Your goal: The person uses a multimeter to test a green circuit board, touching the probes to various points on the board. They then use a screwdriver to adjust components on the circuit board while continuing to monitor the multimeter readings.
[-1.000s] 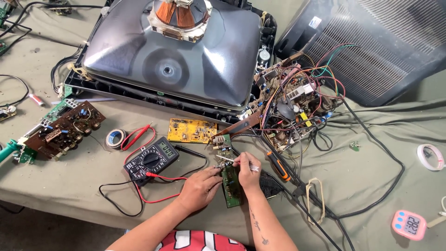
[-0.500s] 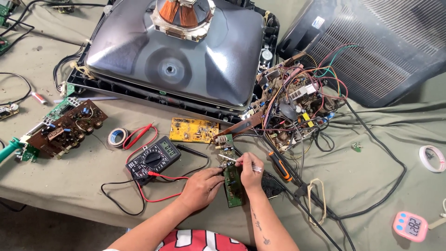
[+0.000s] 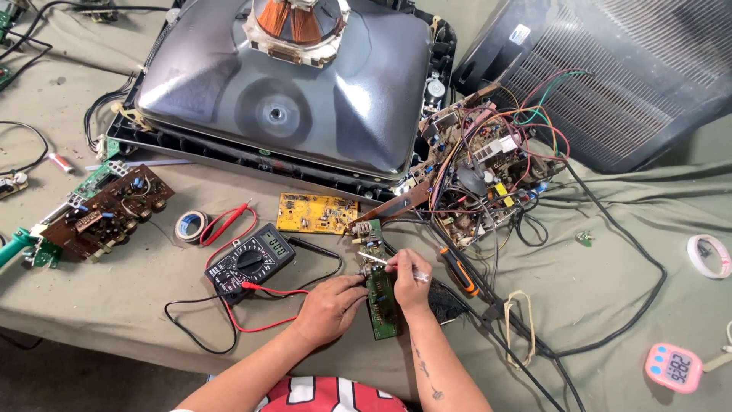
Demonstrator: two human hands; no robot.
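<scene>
A narrow green circuit board [image 3: 380,294] lies on the grey-green cloth near the front edge. My left hand [image 3: 329,307] rests on the cloth against the board's left side and holds it steady. My right hand [image 3: 409,278] grips a thin clear-handled tool [image 3: 381,261] whose tip points left over the board's far end. A black multimeter [image 3: 250,259] with red and black leads sits just left of my hands.
A large picture tube [image 3: 286,91] lies face down at the back, with a wired chassis board [image 3: 480,175] to its right. A yellow board [image 3: 316,212], tape roll [image 3: 191,225], brown board [image 3: 107,214], orange-handled screwdriver [image 3: 459,271] and pink timer [image 3: 672,368] lie around.
Both hands stay on the green board with barely any movement. The view has shifted slightly.
</scene>
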